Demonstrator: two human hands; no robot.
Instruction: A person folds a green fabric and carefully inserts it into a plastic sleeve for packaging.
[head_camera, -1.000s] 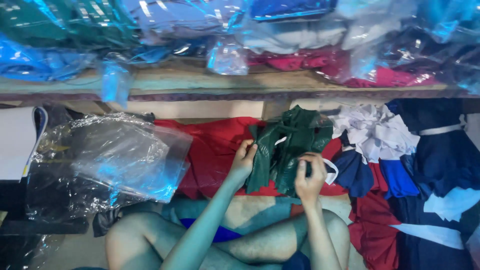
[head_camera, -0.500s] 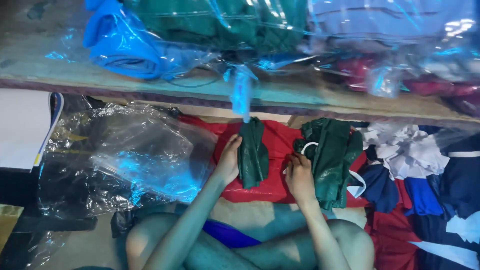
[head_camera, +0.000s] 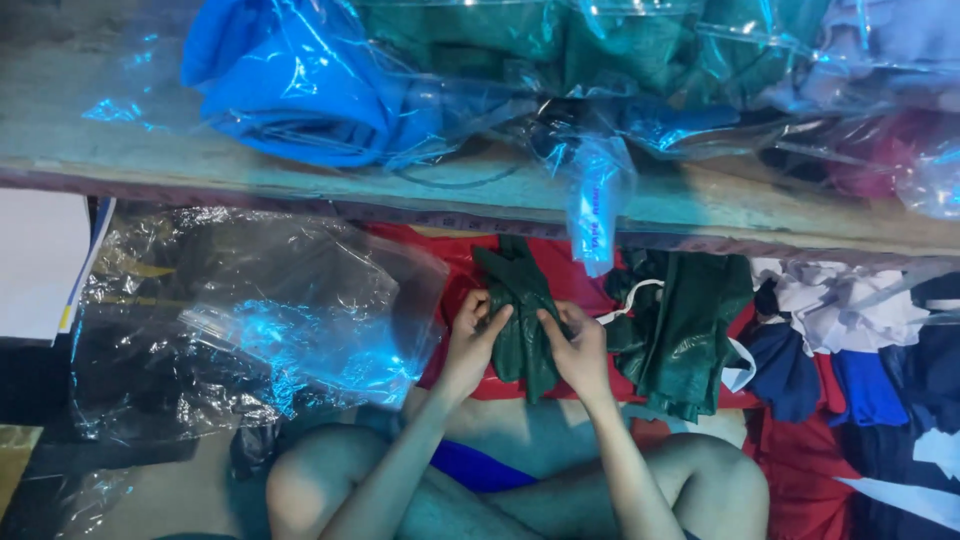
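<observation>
Green cloth (head_camera: 522, 320) in both hands' grip

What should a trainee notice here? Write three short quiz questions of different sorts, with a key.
1. True or false: both hands grip the same small dark green folded cloth piece.
2. Which lies directly under that piece: A) red fabric sheet, B) white paper, C) blue towel?
3. What lies just right of the right hand?

Key: 1. True; the left hand grips it too. 2. A. 3. A larger dark green crumpled garment pile.
</observation>
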